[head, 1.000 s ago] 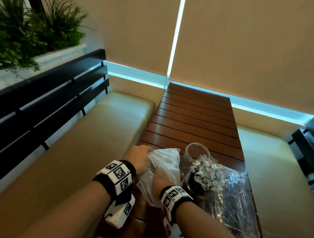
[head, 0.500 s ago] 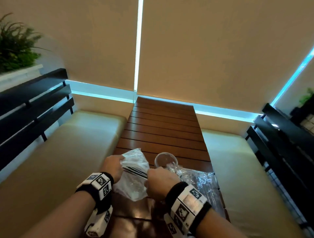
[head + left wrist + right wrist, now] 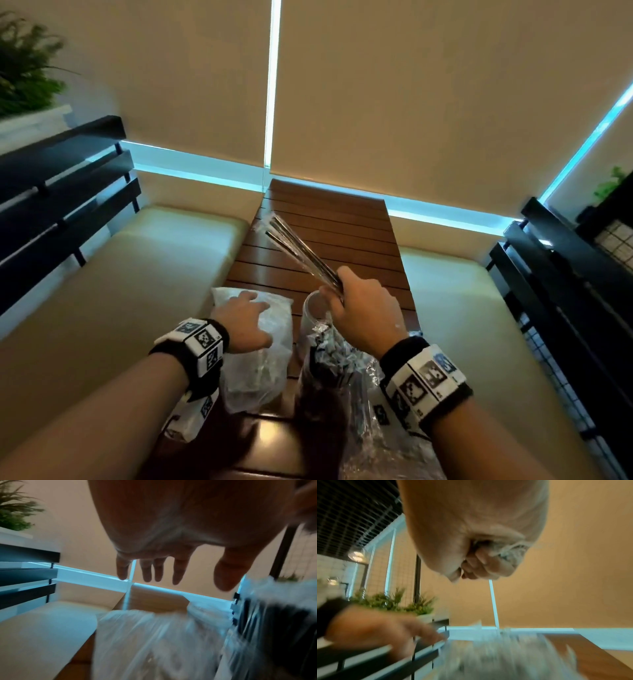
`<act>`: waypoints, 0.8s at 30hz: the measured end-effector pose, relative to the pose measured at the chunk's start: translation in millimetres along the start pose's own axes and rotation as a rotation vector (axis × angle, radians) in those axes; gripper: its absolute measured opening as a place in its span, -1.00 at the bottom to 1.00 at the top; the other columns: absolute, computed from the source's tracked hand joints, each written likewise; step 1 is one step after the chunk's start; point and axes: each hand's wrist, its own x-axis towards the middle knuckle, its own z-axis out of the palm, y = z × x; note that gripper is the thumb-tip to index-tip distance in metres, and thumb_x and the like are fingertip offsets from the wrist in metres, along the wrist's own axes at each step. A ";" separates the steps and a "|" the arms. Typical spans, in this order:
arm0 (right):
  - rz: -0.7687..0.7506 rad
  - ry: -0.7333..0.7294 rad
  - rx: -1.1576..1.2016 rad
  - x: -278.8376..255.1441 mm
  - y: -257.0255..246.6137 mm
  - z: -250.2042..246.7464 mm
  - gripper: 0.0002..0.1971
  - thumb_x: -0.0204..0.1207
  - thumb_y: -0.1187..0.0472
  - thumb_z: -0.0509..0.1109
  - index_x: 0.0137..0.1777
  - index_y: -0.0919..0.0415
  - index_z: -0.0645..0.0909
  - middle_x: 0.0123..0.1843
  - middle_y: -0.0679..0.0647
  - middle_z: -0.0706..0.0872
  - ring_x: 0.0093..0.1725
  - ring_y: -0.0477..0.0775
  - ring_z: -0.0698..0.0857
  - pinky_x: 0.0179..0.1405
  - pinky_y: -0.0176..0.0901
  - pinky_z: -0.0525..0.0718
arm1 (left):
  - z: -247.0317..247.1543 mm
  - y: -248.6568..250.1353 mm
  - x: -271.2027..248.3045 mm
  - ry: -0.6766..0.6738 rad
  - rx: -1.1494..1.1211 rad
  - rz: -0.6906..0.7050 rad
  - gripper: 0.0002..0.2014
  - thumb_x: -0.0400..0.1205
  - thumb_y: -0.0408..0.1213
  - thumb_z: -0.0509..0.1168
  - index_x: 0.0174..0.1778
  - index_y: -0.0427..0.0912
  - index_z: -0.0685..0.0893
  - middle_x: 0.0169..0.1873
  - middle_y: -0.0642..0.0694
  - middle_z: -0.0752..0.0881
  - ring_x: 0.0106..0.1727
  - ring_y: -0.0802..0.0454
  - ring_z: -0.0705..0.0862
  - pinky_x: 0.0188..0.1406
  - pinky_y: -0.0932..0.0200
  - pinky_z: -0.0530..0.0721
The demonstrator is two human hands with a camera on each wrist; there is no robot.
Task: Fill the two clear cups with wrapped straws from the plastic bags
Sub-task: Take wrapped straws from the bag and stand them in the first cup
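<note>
My right hand (image 3: pixel 346 301) grips a bundle of dark wrapped straws (image 3: pixel 294 248) that slants up and to the left above the wooden table (image 3: pixel 342 226). Its fingers are curled tight in the right wrist view (image 3: pixel 481 566). Just below this hand stands a clear cup (image 3: pixel 313 313), and nearer me a second cup (image 3: pixel 329 356) is packed with wrapped straws. My left hand (image 3: pixel 245 317) rests with spread straight fingers (image 3: pixel 177 573) on a crumpled clear plastic bag (image 3: pixel 257 363). Another plastic bag of dark straws (image 3: pixel 373 428) lies at the lower right.
Cream bench cushions (image 3: pixel 120 291) flank the narrow slatted table on both sides. Black slatted backrests (image 3: pixel 61 192) rise at far left and far right. Beige blinds close off the far end, and a green plant (image 3: pixel 24 78) sits top left.
My right hand has pulled a bundle of straws out of the left bag and raised it above the cups. My left hand has let go of the bag's mouth and now lies flat on it.
</note>
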 end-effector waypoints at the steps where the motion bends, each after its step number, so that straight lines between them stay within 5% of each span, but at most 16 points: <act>1: 0.007 0.013 0.033 -0.5 1.3 10.5 -0.73 0.71 -0.19 0.10 -0.09 -0.04 0.30 -0.34 -0.13 0.56 -0.40 0.01 0.56 -0.42 -0.07 0.50 | -11.0 6.9 -5.0 0.065 -0.145 0.057 -0.24 0.42 0.17 0.35 0.57 0.09 0.39 0.58 -0.01 0.31 0.55 -0.04 0.36 0.50 -0.10 0.41; 4: 0.002 0.030 0.164 -4.5 -0.3 40.4 -0.76 0.72 -0.14 0.10 -0.08 -0.01 0.29 -0.32 -0.15 0.55 -0.37 0.04 0.54 -0.48 -0.12 0.36 | -49.8 37.8 -19.7 0.138 -0.779 0.295 -0.65 0.62 0.05 0.35 0.25 -0.04 0.66 0.23 0.08 0.67 0.22 0.22 0.63 0.37 0.01 0.55; 6: -0.007 0.064 0.289 -7.1 -9.7 52.8 -0.79 0.72 -0.05 0.13 -0.10 0.02 0.29 -0.32 -0.16 0.54 -0.39 -0.04 0.51 -0.51 -0.24 0.29 | -66.4 56.1 -23.9 0.180 -1.092 0.269 -0.65 0.67 0.13 0.23 0.01 -0.10 0.68 0.07 -0.11 0.78 0.11 0.04 0.74 0.23 -0.05 0.67; 8: -0.036 0.108 0.376 -9.3 -19.7 60.1 -0.81 0.73 0.03 0.13 -0.11 0.02 0.30 -0.33 -0.12 0.56 -0.40 -0.13 0.53 -0.47 -0.21 0.39 | -69.1 65.1 -21.9 0.249 -1.252 0.153 -0.66 0.73 0.09 0.12 0.04 -0.10 0.62 0.07 -0.11 0.78 0.09 -0.05 0.77 0.13 -0.08 0.73; 11: -0.087 0.073 0.381 -10.4 -24.7 64.3 -0.87 0.74 0.02 0.14 0.02 0.05 0.36 -0.20 -0.06 0.66 -0.23 0.02 0.68 -0.22 0.09 0.68 | -66.1 69.5 -23.3 0.302 -1.398 0.099 -0.72 0.81 -0.11 0.03 0.15 -0.21 0.55 -0.01 -0.12 0.82 0.09 -0.03 0.78 0.04 0.01 0.72; 14: -0.208 0.011 0.148 -8.1 -22.3 57.8 -0.67 0.66 -0.24 0.11 0.19 -0.02 0.39 -0.01 -0.10 0.66 -0.09 0.00 0.70 -0.11 0.09 0.73 | -66.2 71.0 -26.4 0.392 -1.540 0.101 -0.78 0.82 -0.19 0.00 0.14 -0.23 0.48 -0.25 -0.12 0.74 0.00 -0.01 0.79 0.04 0.09 0.69; 17: -0.191 0.171 0.150 0.1 -19.2 33.5 -0.49 0.59 -0.41 -0.07 0.05 -0.07 0.53 -0.04 -0.18 0.59 -0.12 -0.19 0.59 -0.13 -0.14 0.65 | -74.1 71.8 -27.4 0.616 -1.246 0.157 -0.83 0.81 -0.15 0.01 0.08 -0.11 0.47 -0.31 0.02 0.59 -0.10 0.06 0.76 -0.02 0.13 0.66; 21: -0.170 0.670 0.493 19.5 -26.8 -25.5 -0.60 0.74 -0.07 -0.02 0.20 0.09 0.60 0.06 -0.04 0.64 0.00 -0.16 0.56 -0.06 -0.31 0.46 | -74.9 68.8 -27.2 0.769 -0.709 0.334 -0.85 0.78 -0.24 0.06 0.18 -0.17 0.47 -0.24 -0.02 0.63 -0.23 -0.04 0.66 -0.28 0.07 0.59; 24: -0.274 0.591 0.479 29.0 -43.6 -50.4 -0.55 0.77 -0.02 -0.03 0.41 0.14 0.57 0.27 0.01 0.68 0.26 -0.05 0.60 0.23 -0.20 0.51 | -66.4 78.7 -31.4 0.713 -0.666 0.476 -0.77 0.68 -0.25 0.08 0.18 -0.23 0.51 -0.10 -0.12 0.67 -0.12 -0.09 0.65 -0.12 -0.10 0.66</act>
